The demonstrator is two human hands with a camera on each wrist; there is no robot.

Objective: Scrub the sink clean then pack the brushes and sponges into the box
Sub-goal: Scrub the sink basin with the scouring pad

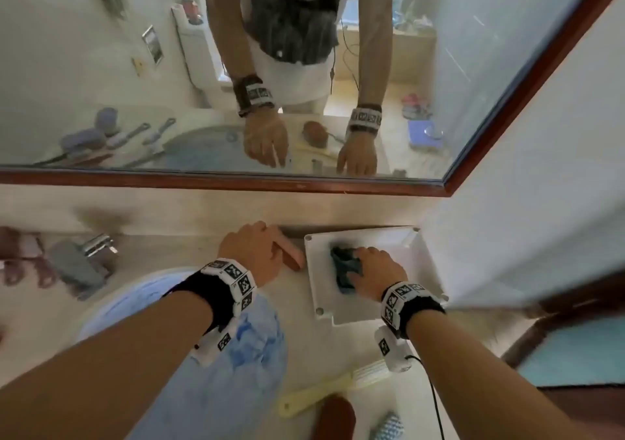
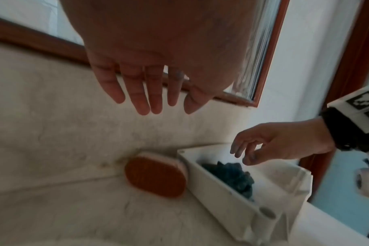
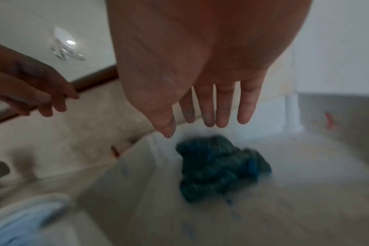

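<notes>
A white box (image 1: 313, 280) stands on the counter against the right wall. A dark teal scrubber (image 1: 343, 270) lies inside it. My right hand (image 1: 360, 265) hovers just over the scrubber (image 3: 221, 168) with straight, spread fingers (image 3: 206, 116) and holds nothing. Left of the box (image 2: 217, 196), an oval wooden brush (image 2: 156, 178) lies on the counter. My left hand (image 2: 154, 106) is open above that brush (image 1: 294, 260), apart from it. The sink (image 1: 189, 355) at lower left is covered in blue foam.
A yellow-handled white brush (image 1: 338, 385), a brown brush (image 1: 338, 416) and a blue-and-white sponge (image 1: 389, 426) lie on the counter near me. The faucet (image 1: 98, 245) and a grey object (image 1: 74, 269) are at the left. A mirror (image 1: 304, 182) rises behind the counter.
</notes>
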